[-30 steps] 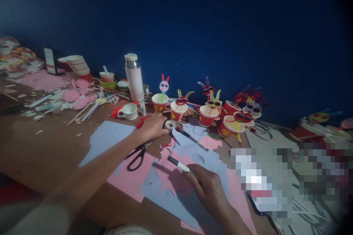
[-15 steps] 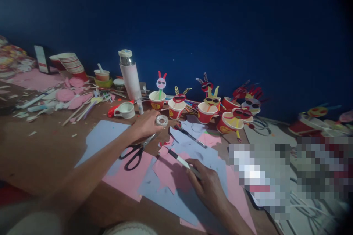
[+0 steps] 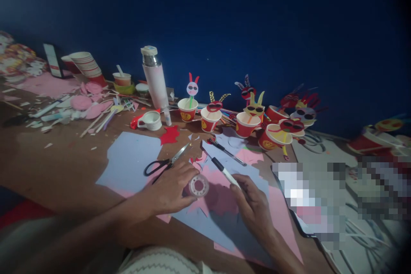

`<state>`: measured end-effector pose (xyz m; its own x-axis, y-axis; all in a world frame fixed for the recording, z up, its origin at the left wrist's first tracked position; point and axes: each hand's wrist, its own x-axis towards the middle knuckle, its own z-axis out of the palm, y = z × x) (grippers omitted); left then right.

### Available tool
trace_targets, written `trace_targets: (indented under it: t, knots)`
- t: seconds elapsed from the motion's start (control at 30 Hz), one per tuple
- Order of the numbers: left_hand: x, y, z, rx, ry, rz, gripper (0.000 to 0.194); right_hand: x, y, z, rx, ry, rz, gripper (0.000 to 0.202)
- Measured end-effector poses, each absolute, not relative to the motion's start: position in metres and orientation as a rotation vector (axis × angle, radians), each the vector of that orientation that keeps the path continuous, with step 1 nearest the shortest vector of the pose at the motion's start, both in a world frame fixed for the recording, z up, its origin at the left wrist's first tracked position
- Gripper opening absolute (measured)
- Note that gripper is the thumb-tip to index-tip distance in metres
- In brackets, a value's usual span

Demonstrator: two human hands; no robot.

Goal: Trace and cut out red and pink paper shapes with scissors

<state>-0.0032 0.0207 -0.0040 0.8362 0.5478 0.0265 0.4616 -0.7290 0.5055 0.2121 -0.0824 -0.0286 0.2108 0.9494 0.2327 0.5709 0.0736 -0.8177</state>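
Note:
My left hand (image 3: 171, 188) is closed around a roll of clear tape (image 3: 198, 186), held over pink paper (image 3: 221, 205). In my right hand (image 3: 252, 199) is a marker pen (image 3: 226, 173) with a white barrel and a black end pointing up and left. Black-handled scissors (image 3: 168, 160) lie partly behind my left hand, blades toward the back. Blue paper (image 3: 133, 156) and pink sheets spread beneath both hands. A black pen (image 3: 228, 153) rests on the papers beyond the marker. A red paper cutout (image 3: 169, 135) lies behind the scissors.
Red paper cups (image 3: 211, 120) with paper faces stand along the dark blue wall. A white bottle (image 3: 156, 83), a mug (image 3: 151, 120), stacked cups (image 3: 86, 67) and pink cutouts (image 3: 81, 102) occupy the left and back. A phone (image 3: 297, 205), its screen blurred, and cables (image 3: 359, 233) are at right.
My left hand has drawn the tape roll back toward me, from near the cups to above the pink paper. The red cutout now shows. My right hand still holds the marker, slightly more upright.

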Motion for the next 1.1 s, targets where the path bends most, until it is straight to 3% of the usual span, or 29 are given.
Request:
trace_targets:
  t: [0.73,0.97,1.1]
  knots:
    - [-0.009,0.022,-0.024,2.591,0.772,0.246,0.039,0.211,-0.081,-0.032,-1.642,-1.478,0.624,0.017]
    - [-0.019,0.027,-0.022,2.553,0.851,0.204,0.063,0.211,-0.081,-0.032,-1.639,-1.465,0.639,0.018]
    - [-0.031,0.029,-0.013,2.517,0.946,0.311,0.054,0.210,-0.081,-0.031,-1.644,-1.459,0.619,0.018]
